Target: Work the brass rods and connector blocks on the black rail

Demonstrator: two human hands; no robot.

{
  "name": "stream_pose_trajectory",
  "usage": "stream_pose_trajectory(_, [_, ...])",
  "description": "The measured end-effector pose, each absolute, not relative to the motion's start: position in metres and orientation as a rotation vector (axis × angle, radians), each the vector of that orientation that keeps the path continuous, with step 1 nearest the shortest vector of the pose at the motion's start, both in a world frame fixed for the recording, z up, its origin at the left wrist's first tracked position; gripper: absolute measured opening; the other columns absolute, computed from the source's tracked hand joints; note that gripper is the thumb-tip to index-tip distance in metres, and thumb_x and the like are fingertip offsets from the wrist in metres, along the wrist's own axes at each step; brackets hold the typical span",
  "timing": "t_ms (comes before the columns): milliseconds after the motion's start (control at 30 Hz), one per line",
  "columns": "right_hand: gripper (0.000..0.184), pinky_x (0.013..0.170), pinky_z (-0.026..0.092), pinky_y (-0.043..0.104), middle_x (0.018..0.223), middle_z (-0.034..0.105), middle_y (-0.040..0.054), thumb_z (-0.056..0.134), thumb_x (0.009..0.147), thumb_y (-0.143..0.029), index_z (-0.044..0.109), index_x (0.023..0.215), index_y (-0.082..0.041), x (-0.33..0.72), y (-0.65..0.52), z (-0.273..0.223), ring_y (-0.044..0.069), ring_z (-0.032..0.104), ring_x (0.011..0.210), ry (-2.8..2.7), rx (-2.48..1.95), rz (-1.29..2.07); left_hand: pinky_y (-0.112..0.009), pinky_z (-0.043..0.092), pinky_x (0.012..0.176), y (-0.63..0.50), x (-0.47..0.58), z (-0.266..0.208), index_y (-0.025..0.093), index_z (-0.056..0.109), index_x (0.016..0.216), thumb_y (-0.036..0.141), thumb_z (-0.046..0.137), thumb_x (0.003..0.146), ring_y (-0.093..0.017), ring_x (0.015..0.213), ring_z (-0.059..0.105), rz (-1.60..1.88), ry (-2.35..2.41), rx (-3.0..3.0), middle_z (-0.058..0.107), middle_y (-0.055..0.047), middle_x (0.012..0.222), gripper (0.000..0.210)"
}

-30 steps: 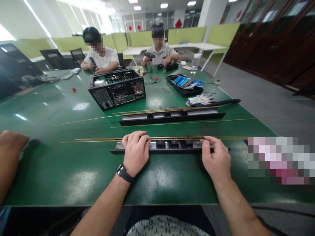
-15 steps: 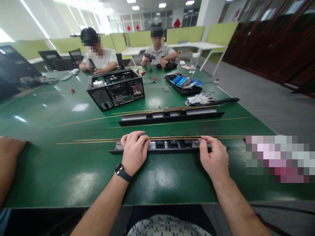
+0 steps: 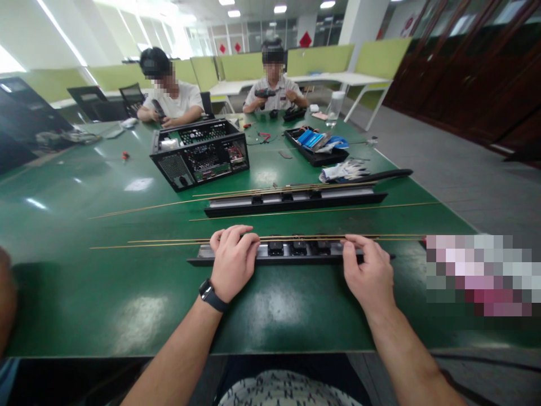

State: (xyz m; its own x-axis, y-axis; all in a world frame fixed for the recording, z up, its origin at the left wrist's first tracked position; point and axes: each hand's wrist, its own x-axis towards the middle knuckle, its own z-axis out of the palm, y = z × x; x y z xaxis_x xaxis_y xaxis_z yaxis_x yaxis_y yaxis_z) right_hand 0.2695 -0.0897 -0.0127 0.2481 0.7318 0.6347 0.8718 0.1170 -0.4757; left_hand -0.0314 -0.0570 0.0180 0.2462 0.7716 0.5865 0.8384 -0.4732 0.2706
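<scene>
My left hand [image 3: 234,256], with a dark watch on its wrist, is closed over the left part of a black-edged metal rail [image 3: 279,260]. Thin brass-coloured rods [image 3: 169,242] run lengthwise along the rail's far side and pass under its fingers. Near the rail's right end, my right hand [image 3: 368,268] pinches the rods between thumb and fingers. Several black square blocks [image 3: 299,246] sit in the silver channel between my hands. The exact grip under the left fingers is hidden.
Beyond lies a similar rail [image 3: 296,204] with rods, and a single rod [image 3: 262,216] before it. Farther off are an open computer case [image 3: 200,155], gloves [image 3: 344,170] and a black tray [image 3: 323,158]. Two people sit opposite. Another person's hand [image 3: 6,299] shows at far left.
One rod's left end has slid a little to the left. My hands have barely moved. The other person's hand at far left has drawn back; the co-worker opposite has raised a power drill.
</scene>
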Motion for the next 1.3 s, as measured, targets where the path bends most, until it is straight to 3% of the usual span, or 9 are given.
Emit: stream_pose_trajectory(1300, [0.024, 0.098, 0.047, 0.045, 0.099, 0.078, 0.0090, 0.055, 0.099, -0.038, 0.068, 0.110, -0.021, 0.269, -0.090, -0.012, 0.028, 0.069, 0.098, -1.502, -1.636, -0.180, -0.050, 0.035, 0.106, -0.059, -0.041, 0.020, 0.027, 0.070, 0.102, 0.030, 0.064, 0.097, -0.027, 0.120, 0.062, -1.068, -1.590, -2.386, 0.071, -0.008, 0.123, 0.009])
